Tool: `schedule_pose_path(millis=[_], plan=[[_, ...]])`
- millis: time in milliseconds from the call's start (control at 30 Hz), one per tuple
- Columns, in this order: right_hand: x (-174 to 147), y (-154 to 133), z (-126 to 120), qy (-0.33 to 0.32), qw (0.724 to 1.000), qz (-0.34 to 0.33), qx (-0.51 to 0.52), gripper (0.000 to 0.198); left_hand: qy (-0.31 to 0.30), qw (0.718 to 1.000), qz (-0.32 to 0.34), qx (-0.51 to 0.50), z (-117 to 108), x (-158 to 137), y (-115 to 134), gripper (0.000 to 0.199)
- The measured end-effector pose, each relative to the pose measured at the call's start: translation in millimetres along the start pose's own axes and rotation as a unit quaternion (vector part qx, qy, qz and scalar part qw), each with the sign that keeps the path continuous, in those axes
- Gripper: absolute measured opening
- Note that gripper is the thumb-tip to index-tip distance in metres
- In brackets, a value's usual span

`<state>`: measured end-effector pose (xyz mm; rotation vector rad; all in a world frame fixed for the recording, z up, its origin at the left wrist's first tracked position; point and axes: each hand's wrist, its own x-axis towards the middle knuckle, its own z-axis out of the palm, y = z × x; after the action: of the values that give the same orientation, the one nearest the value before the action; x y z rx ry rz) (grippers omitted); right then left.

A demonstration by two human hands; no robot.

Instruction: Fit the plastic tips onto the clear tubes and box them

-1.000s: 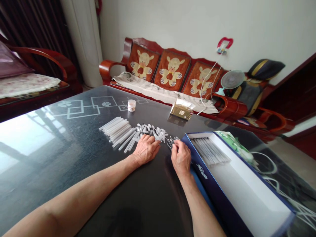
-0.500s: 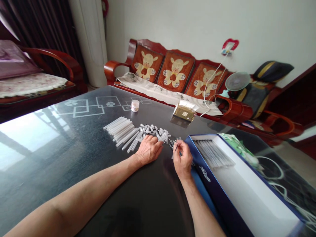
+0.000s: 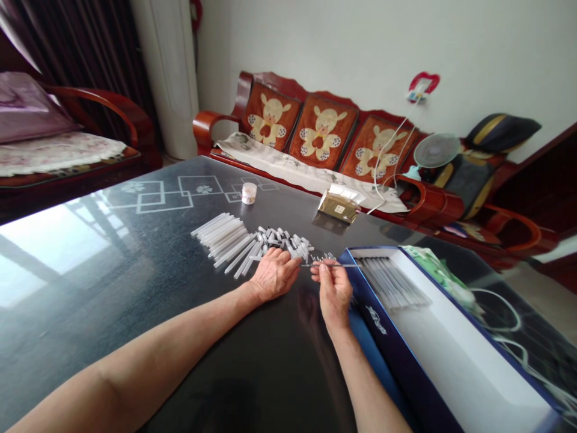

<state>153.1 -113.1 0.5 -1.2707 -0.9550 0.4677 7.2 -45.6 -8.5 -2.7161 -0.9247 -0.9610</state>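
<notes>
Right hand (image 3: 334,291): thin rod (image 3: 346,265) in fingertip pinch, above surface (image 3: 265,355).
Left hand (image 3: 274,274): curled; grip, cannot tell. Rod lies crosswise, one end toward blue box (image 3: 469,355); may slip if pinch loosens. Beyond: loose white caps (image 3: 298,245), frosted tubes (image 3: 220,236); may scatter if left knuckles brush them.

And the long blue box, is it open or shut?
Open: no lid covers the blue box beside the right hand, so its white inside and the row of thin sticks show.
</notes>
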Motion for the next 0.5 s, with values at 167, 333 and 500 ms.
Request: schedule_pose_path(millis=[167, 333, 500], plan=[[-1.6, 1.8, 1.4, -0.016, 1.0, 0.014, 0.013, 0.026, -0.012, 1.0, 0.001, -0.004, -1.4, 0.2, 0.9, 0.03], [-0.7, 7.1, 2.0, -0.04, 0.994, 0.077, 0.071, 0.03, -0.019, 1.0, 0.001, -0.025, -2.3, -0.3, 2.6, 0.031], [1.1, 10.1, 0.6, -0.048, 0.976, 0.167, 0.135, 0.03, -0.014, 0.999, -0.013, -0.029, -6.5, -0.5, 6.5, 0.033]])
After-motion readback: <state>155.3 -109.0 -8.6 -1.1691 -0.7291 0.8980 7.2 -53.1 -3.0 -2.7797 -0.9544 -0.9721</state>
